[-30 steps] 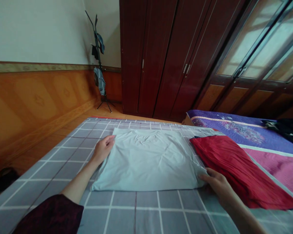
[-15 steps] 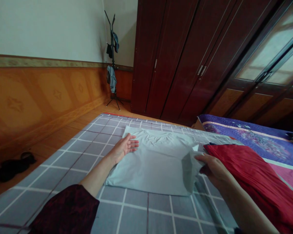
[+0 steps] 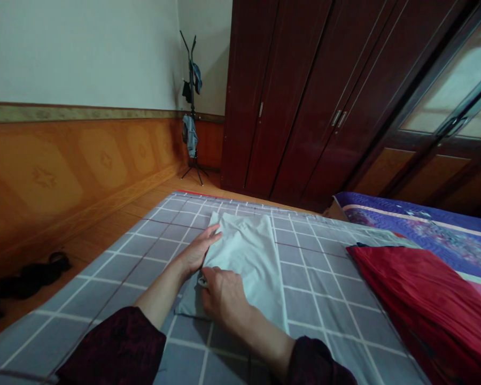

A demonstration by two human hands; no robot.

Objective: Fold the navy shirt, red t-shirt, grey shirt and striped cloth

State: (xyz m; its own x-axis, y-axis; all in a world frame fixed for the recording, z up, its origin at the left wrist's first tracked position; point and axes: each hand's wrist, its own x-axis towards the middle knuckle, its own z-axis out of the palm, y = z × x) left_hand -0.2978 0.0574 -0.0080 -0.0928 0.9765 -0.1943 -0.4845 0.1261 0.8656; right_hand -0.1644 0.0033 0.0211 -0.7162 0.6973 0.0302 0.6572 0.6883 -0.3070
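Observation:
A pale, whitish garment (image 3: 252, 251) lies folded over into a narrow upright rectangle on the grey checked bed cover. My left hand (image 3: 200, 248) rests along its left edge, fingers apart and touching the cloth. Lower down, close by the left wrist, my right hand (image 3: 224, 294) pinches the cloth's edge at the left side. Part of the lower layer shows beneath my right hand. The fingertips of my right hand are partly hidden by the hand itself.
Red folded cloth (image 3: 428, 289) lies on the right of the checked cover (image 3: 316, 267). Beyond are a purple patterned bed (image 3: 433, 224), dark red wardrobe (image 3: 280, 107) and coat stand (image 3: 192, 101). Black items (image 3: 40, 274) are on the floor at left.
My right hand has moved left across the garment, carrying its right side over onto the left, so the garment is now about half as wide. My left hand stays near the left edge.

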